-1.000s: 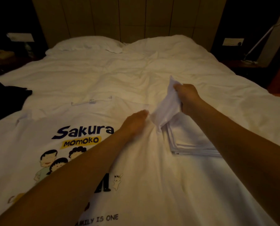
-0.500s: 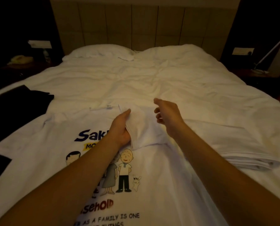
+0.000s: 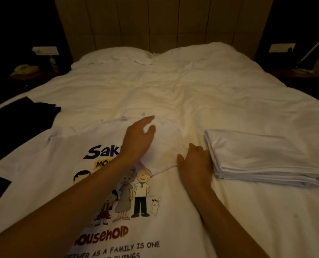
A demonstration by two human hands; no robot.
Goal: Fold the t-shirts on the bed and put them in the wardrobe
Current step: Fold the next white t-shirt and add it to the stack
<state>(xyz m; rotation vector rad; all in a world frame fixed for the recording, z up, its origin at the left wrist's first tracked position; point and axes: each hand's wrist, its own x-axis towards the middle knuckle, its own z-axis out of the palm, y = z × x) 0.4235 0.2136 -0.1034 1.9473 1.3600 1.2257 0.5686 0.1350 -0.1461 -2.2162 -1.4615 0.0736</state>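
A white t-shirt (image 3: 58, 175) with a cartoon family print and "Sakura" lettering lies flat, face up, on the bed. Its right sleeve (image 3: 166, 144) is folded inward over the chest. My left hand (image 3: 138, 138) hovers flat over the shirt near the collar, fingers straight. My right hand (image 3: 194, 162) rests flat on the shirt's right edge, just below the folded sleeve. To the right of that hand lies a folded white t-shirt (image 3: 257, 157) in a neat stack.
Dark garments (image 3: 19, 123) lie at the bed's left side. The white duvet (image 3: 192, 95) and pillows (image 3: 114, 56) stretch back to a padded headboard. Nightstands stand on both sides, the left one with a telephone (image 3: 24, 69).
My right hand let go of the sleeve and came down onto the shirt's right edge. My left hand released the folded sleeve and opened above it. The view shifted left.
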